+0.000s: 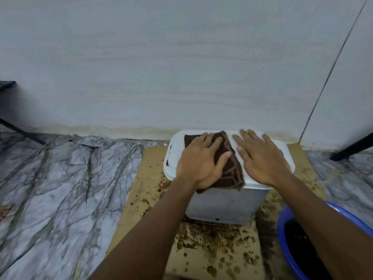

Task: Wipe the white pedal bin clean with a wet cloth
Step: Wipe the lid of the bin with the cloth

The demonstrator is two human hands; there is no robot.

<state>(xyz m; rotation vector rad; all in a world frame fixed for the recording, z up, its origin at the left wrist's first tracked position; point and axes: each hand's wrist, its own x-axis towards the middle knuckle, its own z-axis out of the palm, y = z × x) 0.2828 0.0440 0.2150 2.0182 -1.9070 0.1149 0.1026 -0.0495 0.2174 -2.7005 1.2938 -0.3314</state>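
The left hand (pixel 201 160) is laid flat with its fingers spread and pressed down on a dark brown cloth (pixel 232 174), which is spread over the left and middle of the lid (pixel 282 152); nothing is pinched, the cloth being held only under the palm. The right hand (pixel 260 158) is likewise spread flat with straight fingers, laid on the bare white plastic just beside the cloth's right edge, and nothing is held in it. The white pedal bin (pixel 224 205) is stood on a sheet of cardboard (pixel 153 178) close to the wall (pixel 181 67), lid shut, its near face greyed with grime; the pedal cannot be made out. The step in hand is judged to be the wiping of the lid top. It would be done well if the bin were steadied by the right hand while the cloth is drawn in long overlapping strokes from the far edge to the near one, with even pressure so that the light bin is not tipped. The dark marks at the lid's left edge should be worked through the cloth with a fingertip. The cardboard is spattered with brown dirt, so the cloth's overhanging near corner should be kept off it. A blue basin (pixel 281 231) of dark water is set near on the right, where the cloth could be rinsed
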